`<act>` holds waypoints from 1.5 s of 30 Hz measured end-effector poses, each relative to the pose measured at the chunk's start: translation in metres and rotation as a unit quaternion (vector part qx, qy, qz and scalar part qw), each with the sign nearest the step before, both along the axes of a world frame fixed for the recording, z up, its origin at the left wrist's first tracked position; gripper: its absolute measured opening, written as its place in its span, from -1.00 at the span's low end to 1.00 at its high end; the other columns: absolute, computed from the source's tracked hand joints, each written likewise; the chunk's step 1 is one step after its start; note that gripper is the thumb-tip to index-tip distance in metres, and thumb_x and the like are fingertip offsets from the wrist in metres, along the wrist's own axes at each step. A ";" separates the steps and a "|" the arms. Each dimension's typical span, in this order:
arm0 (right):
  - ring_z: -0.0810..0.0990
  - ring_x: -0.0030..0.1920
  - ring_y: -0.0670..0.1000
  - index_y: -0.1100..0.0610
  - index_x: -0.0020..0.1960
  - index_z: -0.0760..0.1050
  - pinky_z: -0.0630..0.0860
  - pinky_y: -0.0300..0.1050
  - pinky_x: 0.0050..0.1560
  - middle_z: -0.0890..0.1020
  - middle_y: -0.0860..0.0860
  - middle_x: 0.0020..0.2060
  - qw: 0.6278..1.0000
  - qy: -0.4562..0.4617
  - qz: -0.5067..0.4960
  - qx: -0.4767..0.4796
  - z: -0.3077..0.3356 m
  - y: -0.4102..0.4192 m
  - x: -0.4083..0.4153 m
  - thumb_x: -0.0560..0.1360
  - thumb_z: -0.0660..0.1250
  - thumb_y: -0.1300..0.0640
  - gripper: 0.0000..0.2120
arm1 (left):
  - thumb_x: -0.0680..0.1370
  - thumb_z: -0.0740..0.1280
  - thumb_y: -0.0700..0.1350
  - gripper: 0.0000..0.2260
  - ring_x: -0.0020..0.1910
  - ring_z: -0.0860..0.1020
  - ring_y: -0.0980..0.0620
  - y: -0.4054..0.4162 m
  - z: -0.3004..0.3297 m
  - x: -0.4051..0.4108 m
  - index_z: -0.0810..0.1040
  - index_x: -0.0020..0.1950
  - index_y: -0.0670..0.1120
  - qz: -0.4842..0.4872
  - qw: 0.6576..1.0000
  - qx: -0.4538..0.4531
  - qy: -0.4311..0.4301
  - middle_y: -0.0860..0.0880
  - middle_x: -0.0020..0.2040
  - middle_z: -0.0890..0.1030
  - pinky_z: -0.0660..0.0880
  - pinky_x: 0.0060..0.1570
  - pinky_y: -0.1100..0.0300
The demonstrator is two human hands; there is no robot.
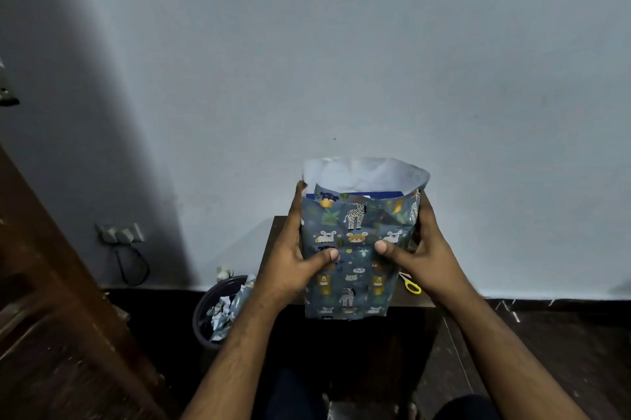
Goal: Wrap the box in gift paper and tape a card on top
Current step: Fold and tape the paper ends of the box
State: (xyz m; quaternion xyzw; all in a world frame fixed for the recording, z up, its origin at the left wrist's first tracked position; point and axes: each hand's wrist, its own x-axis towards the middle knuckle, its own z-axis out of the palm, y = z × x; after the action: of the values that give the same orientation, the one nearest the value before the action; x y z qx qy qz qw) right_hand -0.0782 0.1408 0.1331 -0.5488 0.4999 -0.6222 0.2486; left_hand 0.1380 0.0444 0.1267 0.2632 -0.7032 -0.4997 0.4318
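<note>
Both hands, left [293,257] and right [418,248], are clamping the papered box [351,248] by its sides; stiff inside, paper [368,172] crumpling easily.

The grey-blue gift paper [355,248] carries cartoon animals and green leaves, white inside; a blue box edge [372,195] shows; yellow-handled scissors [411,284] nearby.
</note>
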 end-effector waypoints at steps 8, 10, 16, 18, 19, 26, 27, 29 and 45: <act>0.58 0.32 -0.06 -0.02 0.56 0.25 0.57 -0.06 0.28 0.58 -0.05 0.34 1.000 0.000 -0.021 0.014 -0.005 -0.008 -0.005 0.39 0.59 0.20 -0.15 | 0.47 0.56 -0.24 -0.02 0.61 0.22 0.01 -0.007 0.003 -0.003 0.08 0.54 0.48 0.022 0.998 -0.058 -0.009 0.18 0.64 0.16 0.39 0.46 -0.17; 0.60 0.29 -0.10 -0.06 0.58 0.19 0.59 -0.04 0.26 0.59 -0.14 0.31 0.999 0.010 -0.037 0.010 -0.003 -0.008 -0.005 0.38 0.58 0.16 -0.10 | 0.46 0.57 -0.24 -0.06 0.64 0.07 0.08 -0.006 0.006 -0.004 0.14 0.55 0.43 0.030 0.995 -0.093 -0.021 0.25 0.63 0.13 0.26 0.54 -0.18; 0.58 0.28 -0.19 -0.15 0.63 -0.04 0.57 -0.23 0.21 0.54 -0.30 0.32 0.998 0.025 -0.055 0.001 0.002 -0.010 -0.008 0.33 0.62 0.07 0.12 | 0.46 0.56 -0.21 -0.26 0.65 -0.07 0.07 -0.007 0.001 -0.004 0.38 0.53 0.24 0.057 0.974 -0.208 -0.072 0.24 0.59 0.26 0.07 0.57 -0.27; 0.55 0.34 -0.12 -0.18 0.63 -0.03 0.55 -0.01 0.32 0.49 -0.18 0.41 0.999 0.028 -0.045 0.004 0.002 -0.014 -0.008 0.34 0.65 0.04 0.12 | 0.46 0.55 -0.24 -0.26 0.65 -0.03 0.08 -0.006 0.002 -0.005 0.39 0.48 0.31 0.053 0.968 -0.230 -0.083 0.32 0.56 0.27 0.04 0.61 -0.11; 0.54 0.37 -0.07 -0.18 0.63 -0.02 0.53 0.10 0.34 0.48 -0.13 0.44 0.999 0.025 -0.044 0.003 0.003 -0.016 -0.008 0.34 0.64 0.05 0.10 | 0.46 0.55 -0.28 -0.28 0.65 0.01 0.09 -0.006 0.002 -0.005 0.42 0.47 0.27 0.045 0.973 -0.215 -0.070 0.36 0.55 0.25 0.10 0.60 0.03; 0.59 0.31 -0.08 -0.14 0.61 0.08 0.58 0.07 0.29 0.55 -0.19 0.35 0.999 0.011 -0.037 -0.005 0.014 -0.032 -0.001 0.36 0.59 0.14 0.01 | 0.47 0.52 -0.35 -0.39 0.58 0.14 0.27 -0.019 0.021 -0.001 0.54 0.37 0.19 0.012 0.991 -0.122 -0.049 0.13 0.61 0.21 0.37 0.35 0.40; 0.60 0.30 -0.05 -0.14 0.61 0.10 0.58 0.12 0.28 0.57 -0.17 0.35 0.999 0.011 -0.036 -0.004 0.015 -0.035 -0.001 0.37 0.59 0.15 -0.01 | 0.47 0.51 -0.36 -0.39 0.58 0.14 0.27 -0.022 0.025 -0.001 0.55 0.36 0.21 0.005 0.993 -0.111 -0.045 0.13 0.62 0.22 0.41 0.35 0.35; 0.60 0.31 0.02 -0.12 0.60 0.14 0.56 0.21 0.28 0.57 -0.08 0.36 0.999 -0.002 -0.040 -0.003 0.013 -0.041 0.001 0.40 0.59 0.20 -0.06 | 0.48 0.51 -0.35 -0.38 0.58 0.15 0.26 -0.030 0.031 -0.001 0.54 0.35 0.26 0.004 0.993 -0.105 -0.057 0.14 0.62 0.23 0.45 0.29 0.36; 0.57 0.28 -0.20 -0.31 0.58 0.07 0.54 -0.08 0.28 0.57 -0.40 0.25 0.995 0.075 -0.053 0.034 0.009 -0.038 -0.008 0.43 0.59 0.08 -0.04 | 0.46 0.56 -0.22 -0.69 0.31 0.54 0.25 -0.052 0.034 -0.006 0.73 0.15 0.06 0.019 0.970 -0.184 -0.159 0.16 0.18 0.68 0.33 0.48 0.17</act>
State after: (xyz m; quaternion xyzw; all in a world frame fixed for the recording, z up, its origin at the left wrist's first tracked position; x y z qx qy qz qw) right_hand -0.0861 0.1028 0.1424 -0.5580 0.5665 -0.5740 0.1956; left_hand 0.1317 -0.0079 0.1611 0.2689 -0.8375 -0.3051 0.3650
